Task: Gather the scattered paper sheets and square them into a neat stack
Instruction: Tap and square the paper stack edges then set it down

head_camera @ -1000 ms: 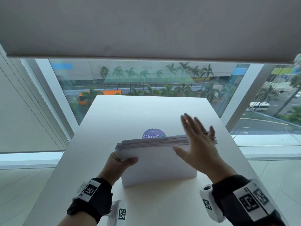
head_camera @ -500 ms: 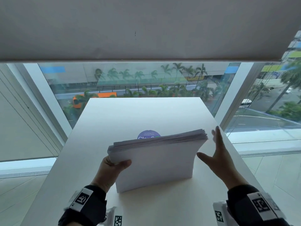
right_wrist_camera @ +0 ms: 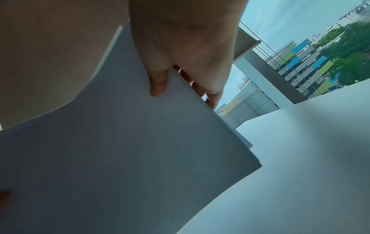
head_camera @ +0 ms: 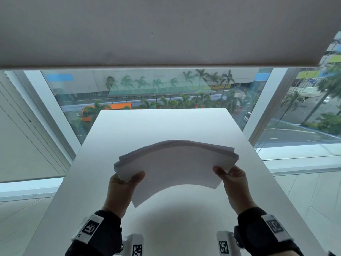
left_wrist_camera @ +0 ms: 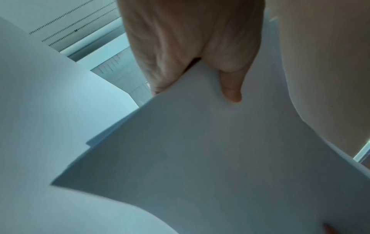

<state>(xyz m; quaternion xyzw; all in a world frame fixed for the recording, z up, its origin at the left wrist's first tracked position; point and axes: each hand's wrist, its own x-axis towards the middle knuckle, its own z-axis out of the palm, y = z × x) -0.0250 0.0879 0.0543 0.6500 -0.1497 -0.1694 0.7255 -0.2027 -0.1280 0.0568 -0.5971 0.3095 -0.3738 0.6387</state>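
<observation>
The stack of paper sheets [head_camera: 175,163] is up off the white table [head_camera: 162,124], held in the air between the two hands. It's plain white, a thick wad of sheets, and it's bowed upward in the middle like an arch, ends drooping toward each grip. The far edges fan a little, so the layers show as thin lines, not yet flush. Its long axis runs across, from one hand to the other, with the broad face tipped toward the person. The left hand [head_camera: 122,189] pinches the left end, thumb [left_wrist_camera: 230,88] pressed on the near face, fingers curled behind the sheets. The right hand [head_camera: 234,183] does the same on the right end: thumb [right_wrist_camera: 158,85] on the near face, fingers [right_wrist_camera: 212,99] wrapped round the back edge. Both grips sit at the near lower corners, and the stack hangs above the table's middle, just beyond the wrists.
</observation>
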